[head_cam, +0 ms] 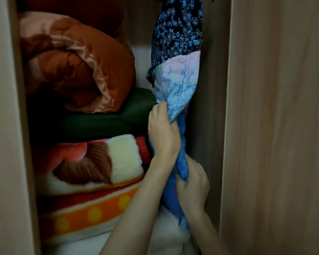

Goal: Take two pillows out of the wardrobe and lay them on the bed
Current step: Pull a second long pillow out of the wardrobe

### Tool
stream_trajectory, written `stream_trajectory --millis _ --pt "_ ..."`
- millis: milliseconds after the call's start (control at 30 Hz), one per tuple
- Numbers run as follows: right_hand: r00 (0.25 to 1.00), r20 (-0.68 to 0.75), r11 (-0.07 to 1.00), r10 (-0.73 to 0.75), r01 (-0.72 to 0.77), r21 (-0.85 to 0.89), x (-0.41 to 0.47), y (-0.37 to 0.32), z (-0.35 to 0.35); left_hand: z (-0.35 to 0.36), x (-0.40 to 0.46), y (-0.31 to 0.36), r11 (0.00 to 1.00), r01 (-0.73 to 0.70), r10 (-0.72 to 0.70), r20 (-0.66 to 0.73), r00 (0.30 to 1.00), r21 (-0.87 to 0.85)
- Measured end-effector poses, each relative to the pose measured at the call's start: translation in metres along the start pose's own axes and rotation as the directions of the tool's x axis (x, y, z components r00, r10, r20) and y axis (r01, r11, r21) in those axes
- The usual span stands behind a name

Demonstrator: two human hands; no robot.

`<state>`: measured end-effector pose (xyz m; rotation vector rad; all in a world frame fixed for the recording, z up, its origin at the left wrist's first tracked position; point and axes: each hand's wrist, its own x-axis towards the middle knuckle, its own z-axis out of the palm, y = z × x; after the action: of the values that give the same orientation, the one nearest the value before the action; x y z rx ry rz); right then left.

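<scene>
At right of centre the blue pillow (175,85) stands on end, wedged between the folded blankets (85,111) and the wardrobe's side wall (208,107). Left hand (163,133) pinches its near edge; right hand (191,186), lower, clutches its blue bottom.

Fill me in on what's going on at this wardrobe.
A person has both bare hands on a blue patterned fabric bundle, probably a pillow, standing on end against the wardrobe's right wall. The left hand grips it higher up, the right hand lower. It is still inside, beside a stack of folded blankets.
</scene>
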<state>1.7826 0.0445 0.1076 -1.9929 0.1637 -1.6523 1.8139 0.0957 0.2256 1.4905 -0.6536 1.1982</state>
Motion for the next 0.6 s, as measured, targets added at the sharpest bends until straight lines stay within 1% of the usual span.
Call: stream_trajectory --millis 100,333,600 --pt "1.0 -0.002 1.0 -0.015 0.014 -0.02 -0.008 -0.017 -0.015 -0.018 -0.003 0.012 1.0 0.011 -0.011 -0.019 1.0 -0.028" --pt "0.999 0.03 0.999 0.043 -0.043 0.004 -0.041 -0.05 -0.037 -0.066 -0.02 0.025 0.998 0.027 -0.026 0.017 1.0 -0.053" --pt "0.999 0.048 0.999 0.023 -0.021 -0.047 -0.069 -0.087 -0.073 -0.117 -0.039 0.05 0.997 0.041 -0.04 0.011 0.999 -0.071"
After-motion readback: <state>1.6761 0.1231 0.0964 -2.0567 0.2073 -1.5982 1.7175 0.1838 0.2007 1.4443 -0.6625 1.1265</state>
